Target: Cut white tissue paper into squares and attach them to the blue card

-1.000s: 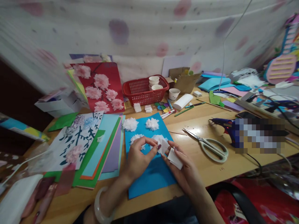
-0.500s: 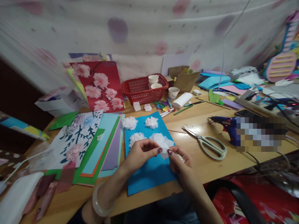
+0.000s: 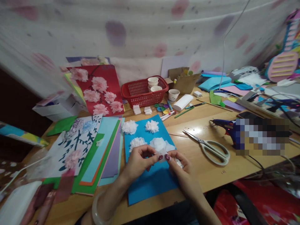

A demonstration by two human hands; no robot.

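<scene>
Over the lower half of a blue card (image 3: 142, 190), my left hand (image 3: 142, 161) and my right hand (image 3: 180, 165) pinch a thin piece of white tissue paper (image 3: 168, 147) between thumbs and fingertips. The two thumbs are almost touching. Part of the tissue overlaps a white paper flower (image 3: 156, 143) behind it, so its outline is hard to separate. More ruffled white flowers sit on the card: one at top left (image 3: 129, 127), one at top right (image 3: 152, 126). Crumpled white paper (image 3: 178, 162) shows by the fingers of my right hand.
Scissors (image 3: 208, 147) lie right of the card, with a blue glue gun (image 3: 225, 126) beyond. Coloured paper sheets (image 3: 110, 162) are stacked left. A red basket (image 3: 138, 93) with paper cups stands behind, beside a red flower picture (image 3: 96, 90). Pens (image 3: 184, 112) lie near the basket.
My hands have drawn closer together, and the thumbs now nearly meet on the tissue. The whole view has shifted slightly. Everything else on the table stays in place.
</scene>
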